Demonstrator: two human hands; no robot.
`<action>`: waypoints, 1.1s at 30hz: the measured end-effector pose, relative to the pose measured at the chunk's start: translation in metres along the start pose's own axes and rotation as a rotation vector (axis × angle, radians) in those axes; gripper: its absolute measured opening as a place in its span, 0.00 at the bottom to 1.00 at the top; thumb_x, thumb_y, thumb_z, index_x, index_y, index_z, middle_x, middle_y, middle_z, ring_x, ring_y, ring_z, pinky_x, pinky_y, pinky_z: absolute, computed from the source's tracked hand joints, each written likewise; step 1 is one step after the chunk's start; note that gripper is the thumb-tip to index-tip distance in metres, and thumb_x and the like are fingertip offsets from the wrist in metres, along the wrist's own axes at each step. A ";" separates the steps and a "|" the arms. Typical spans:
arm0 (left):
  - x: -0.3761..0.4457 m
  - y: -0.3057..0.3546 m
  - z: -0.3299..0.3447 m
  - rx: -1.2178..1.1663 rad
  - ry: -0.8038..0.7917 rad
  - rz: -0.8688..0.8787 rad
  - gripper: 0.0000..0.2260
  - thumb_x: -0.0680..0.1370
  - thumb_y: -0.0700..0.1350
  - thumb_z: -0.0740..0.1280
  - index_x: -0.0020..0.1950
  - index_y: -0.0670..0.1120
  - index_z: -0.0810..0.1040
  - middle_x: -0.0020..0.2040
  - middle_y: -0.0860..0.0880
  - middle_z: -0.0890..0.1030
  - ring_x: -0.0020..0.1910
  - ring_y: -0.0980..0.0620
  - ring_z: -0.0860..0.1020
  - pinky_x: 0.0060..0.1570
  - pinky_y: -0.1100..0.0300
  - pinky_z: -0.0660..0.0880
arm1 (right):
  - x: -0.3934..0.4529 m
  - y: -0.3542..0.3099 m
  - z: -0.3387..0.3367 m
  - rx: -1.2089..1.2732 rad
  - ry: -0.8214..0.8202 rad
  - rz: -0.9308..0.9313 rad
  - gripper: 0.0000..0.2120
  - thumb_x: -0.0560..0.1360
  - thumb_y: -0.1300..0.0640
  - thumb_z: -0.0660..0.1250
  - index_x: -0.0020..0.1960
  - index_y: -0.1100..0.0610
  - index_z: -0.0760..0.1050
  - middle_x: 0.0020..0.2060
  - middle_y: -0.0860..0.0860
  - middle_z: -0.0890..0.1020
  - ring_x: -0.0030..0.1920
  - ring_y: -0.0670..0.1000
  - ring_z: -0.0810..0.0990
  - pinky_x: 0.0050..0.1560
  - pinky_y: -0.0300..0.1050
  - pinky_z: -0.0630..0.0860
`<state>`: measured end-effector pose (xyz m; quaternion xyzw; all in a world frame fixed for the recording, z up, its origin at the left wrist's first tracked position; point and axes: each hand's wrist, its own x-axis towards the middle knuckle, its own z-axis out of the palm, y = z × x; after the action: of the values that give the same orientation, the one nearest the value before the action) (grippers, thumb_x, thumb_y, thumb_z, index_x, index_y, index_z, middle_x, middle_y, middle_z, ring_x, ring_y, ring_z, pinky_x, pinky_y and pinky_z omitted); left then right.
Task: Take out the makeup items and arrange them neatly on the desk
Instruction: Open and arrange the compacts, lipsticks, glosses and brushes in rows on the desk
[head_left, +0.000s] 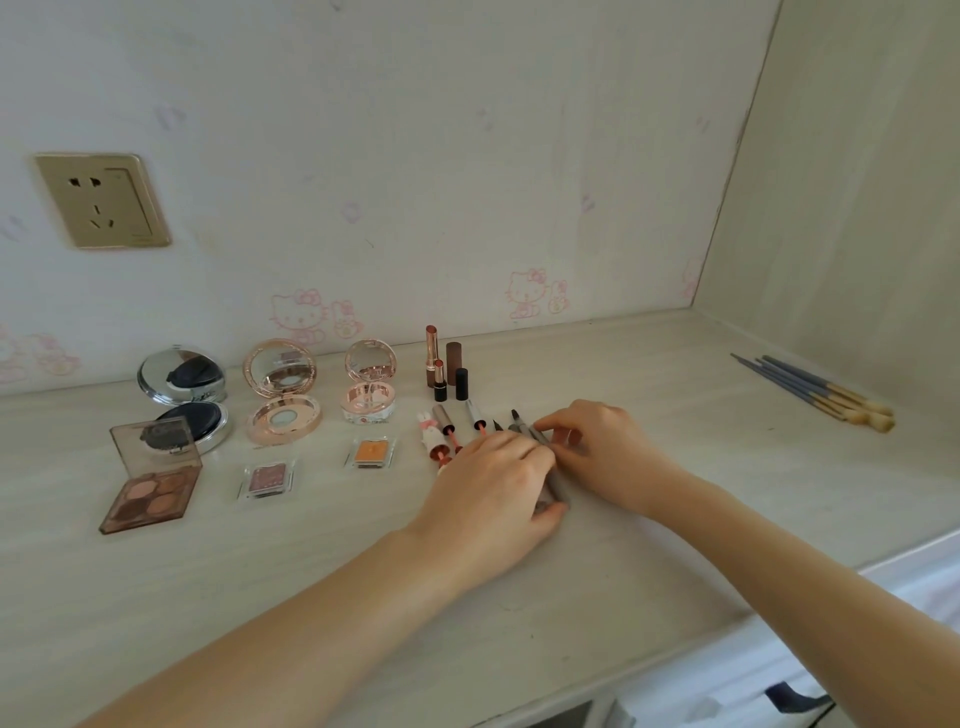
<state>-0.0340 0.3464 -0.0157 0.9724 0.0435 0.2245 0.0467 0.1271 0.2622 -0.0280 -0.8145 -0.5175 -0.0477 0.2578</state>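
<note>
Both hands work the grey pencil (550, 467): the left hand (493, 483) grips its lower end, the right hand (597, 441) pinches its tip, and should ease it parallel beside the lip wands (449, 434).

- I see three round compacts (283, 395) standing open in a row by the wall.
- A brown eyeshadow palette (150, 491) lies open in front.
- Lipsticks (444, 364) stand upright.
- Blue-handled brushes (821, 392) lie bunched far right.
</note>
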 end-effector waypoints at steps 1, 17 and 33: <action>-0.001 0.000 0.000 -0.005 -0.001 -0.007 0.12 0.77 0.54 0.62 0.54 0.47 0.75 0.54 0.52 0.77 0.58 0.52 0.71 0.59 0.61 0.65 | 0.001 -0.001 0.000 0.003 0.001 -0.005 0.11 0.74 0.56 0.67 0.55 0.49 0.81 0.39 0.42 0.75 0.42 0.44 0.73 0.45 0.35 0.65; 0.012 0.001 -0.009 -0.065 -0.044 -0.047 0.17 0.79 0.53 0.61 0.65 0.48 0.74 0.64 0.54 0.75 0.66 0.54 0.68 0.62 0.58 0.68 | -0.028 0.009 -0.046 -0.101 -0.072 -0.015 0.17 0.77 0.53 0.65 0.65 0.53 0.75 0.59 0.48 0.77 0.58 0.48 0.76 0.60 0.41 0.72; 0.154 0.077 0.052 -0.039 -0.275 0.125 0.18 0.79 0.38 0.59 0.69 0.47 0.70 0.68 0.48 0.73 0.68 0.46 0.68 0.60 0.49 0.72 | -0.083 0.143 -0.153 -0.350 -0.121 0.310 0.20 0.78 0.48 0.62 0.68 0.51 0.71 0.63 0.48 0.77 0.63 0.50 0.75 0.63 0.44 0.71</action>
<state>0.1318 0.2830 0.0131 0.9937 -0.0283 0.0927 0.0570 0.2421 0.0753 0.0227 -0.9178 -0.3849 -0.0476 0.0853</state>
